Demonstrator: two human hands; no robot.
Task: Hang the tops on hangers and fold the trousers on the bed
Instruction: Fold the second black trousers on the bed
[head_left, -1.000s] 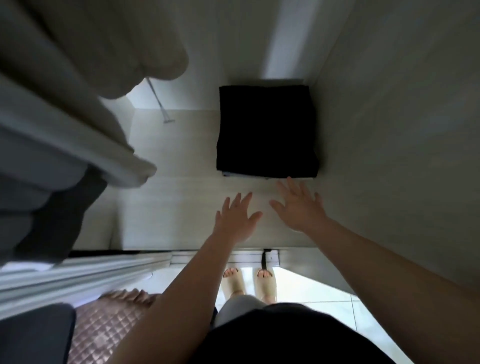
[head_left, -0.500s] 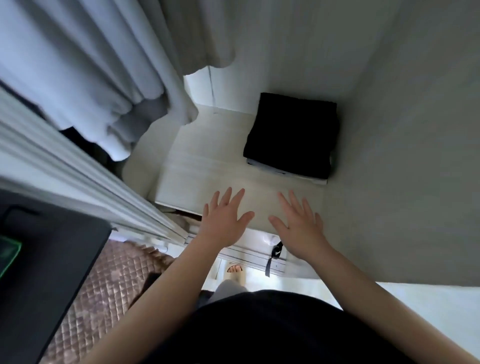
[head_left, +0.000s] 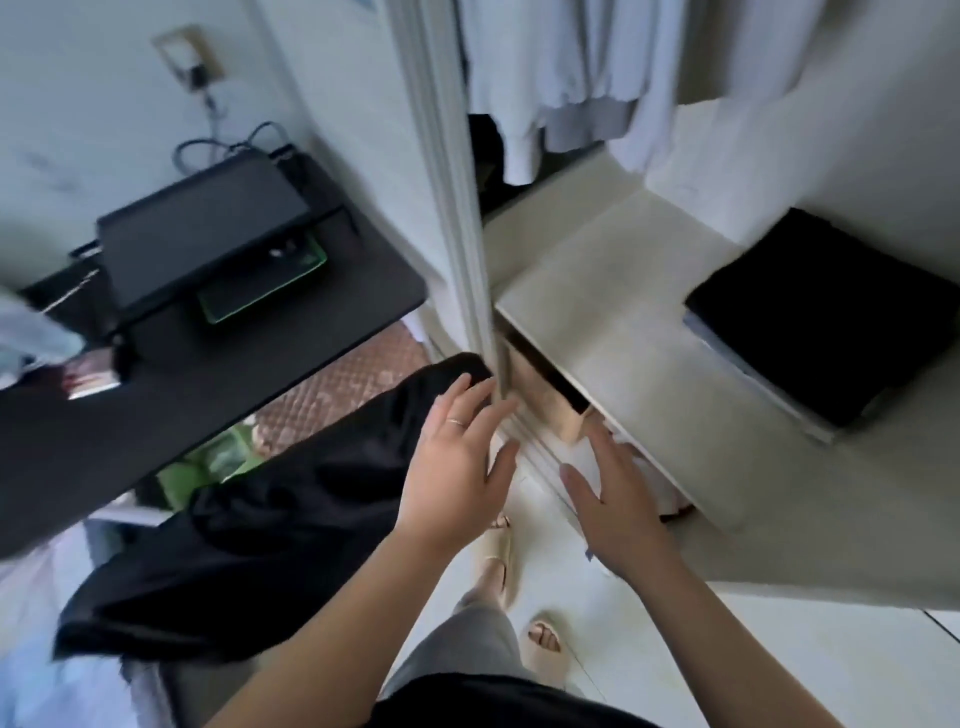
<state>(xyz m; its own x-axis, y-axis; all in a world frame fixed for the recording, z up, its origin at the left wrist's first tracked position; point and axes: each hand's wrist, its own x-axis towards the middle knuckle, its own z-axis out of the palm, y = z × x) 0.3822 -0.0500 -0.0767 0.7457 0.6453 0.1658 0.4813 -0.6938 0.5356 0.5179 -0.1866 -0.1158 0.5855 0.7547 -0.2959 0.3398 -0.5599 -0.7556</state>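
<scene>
Both your hands were empty, fingers spread wide: left hand (head_left: 457, 467) in front of the wardrobe door edge (head_left: 457, 218), right hand (head_left: 618, 506) just below the shelf (head_left: 613, 332) lip. Folded black trousers (head_left: 826, 317) sat on that shelf at the right, well apart from both hands. Pale tops (head_left: 566, 88) hung above the shelf. A loose black garment (head_left: 270, 519) lay draped at your left, near the left hand; couldn't tell top or trousers. My read: that one was next. Advice: pinch it at waistband or shoulders with both hands, lift clear of the door, shake flat before folding or hanging. Black counter (head_left: 156, 374) with printer (head_left: 208, 244) stayed out of the path.
</scene>
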